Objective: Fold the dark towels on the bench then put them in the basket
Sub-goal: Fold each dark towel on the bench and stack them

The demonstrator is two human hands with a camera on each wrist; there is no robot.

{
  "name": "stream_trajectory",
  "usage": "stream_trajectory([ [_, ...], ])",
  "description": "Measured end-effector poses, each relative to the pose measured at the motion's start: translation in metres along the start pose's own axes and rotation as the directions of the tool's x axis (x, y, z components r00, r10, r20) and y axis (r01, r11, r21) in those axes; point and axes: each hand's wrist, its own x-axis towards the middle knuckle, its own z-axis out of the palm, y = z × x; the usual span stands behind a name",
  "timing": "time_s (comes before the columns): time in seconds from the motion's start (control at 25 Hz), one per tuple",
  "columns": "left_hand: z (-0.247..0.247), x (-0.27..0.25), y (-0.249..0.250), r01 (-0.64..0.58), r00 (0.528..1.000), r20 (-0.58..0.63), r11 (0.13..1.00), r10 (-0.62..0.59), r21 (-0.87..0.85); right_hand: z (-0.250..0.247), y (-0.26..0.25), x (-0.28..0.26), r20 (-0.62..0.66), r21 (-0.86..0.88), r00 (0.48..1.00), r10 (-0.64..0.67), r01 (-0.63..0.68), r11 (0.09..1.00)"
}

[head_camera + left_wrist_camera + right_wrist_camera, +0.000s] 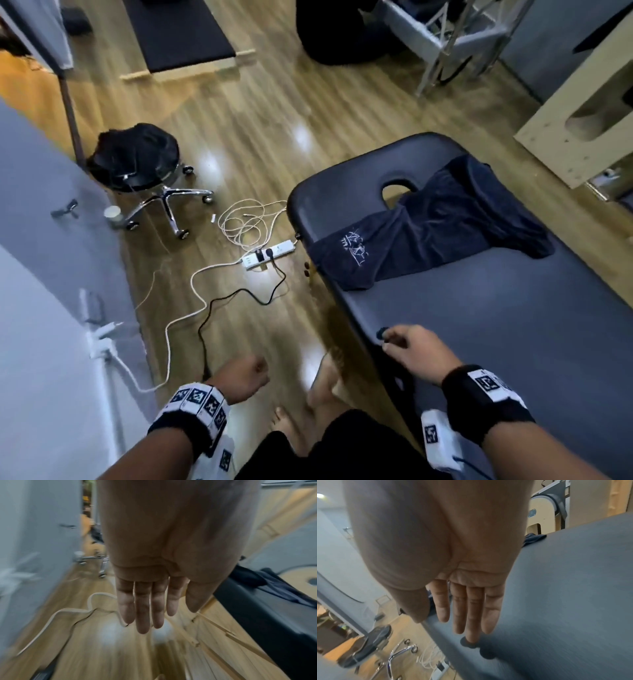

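Note:
One dark navy towel [435, 226] with white embroidery lies crumpled across the dark grey padded bench [513, 308], just below its face hole. It also shows at the right of the left wrist view as the towel [274, 588] and far off behind the palm as the towel [534, 538]. My right hand [407, 346] is at the bench's near left edge, well short of the towel. Its fingers [474, 615] are straight, and their tips touch the bench surface. My left hand [245, 375] hangs over the wooden floor left of the bench, fingers [142, 608] straight and holding nothing.
A black rolling stool [137, 164] stands by the grey wall [41, 240] on the left. A white power strip [269, 253] and loose cables [239, 222] lie on the floor beside the bench. A pale wooden box [582, 113] stands beyond the bench's far right. My bare feet [325, 387] are near the bench.

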Motion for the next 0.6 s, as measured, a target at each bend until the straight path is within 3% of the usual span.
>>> stream_trajectory([
  [0.12, -0.047, 0.045, 0.056, -0.095, 0.995, 0.002, 0.992, 0.095, 0.088, -0.029, -0.008, 0.044, -0.101, -0.014, 0.994, -0.046, 0.044, 0.999],
  [0.28, -0.102, 0.075, 0.122, -0.158, 0.981, -0.090, 0.974, 0.175, 0.164, -0.048, -0.034, 0.096, -0.239, -0.026, 0.958, -0.160, 0.158, 0.987],
  [0.44, -0.143, 0.105, 0.165, -0.244, 0.956, -0.077, 0.914, 0.283, 0.325, -0.050, -0.050, 0.134, -0.061, -0.244, 0.978, -0.200, 0.179, 0.953],
  [0.52, -0.151, 0.113, 0.175, -0.298, 0.935, -0.065, 0.869, 0.350, 0.395, -0.052, -0.051, 0.142, -0.078, -0.171, 0.982, -0.172, 0.157, 0.973],
  [0.6, -0.154, 0.120, 0.182, -0.408, 0.872, -0.054, 0.784, 0.486, 0.468, -0.059, -0.056, 0.143, -0.204, 0.053, 0.967, -0.152, 0.166, 0.985],
])
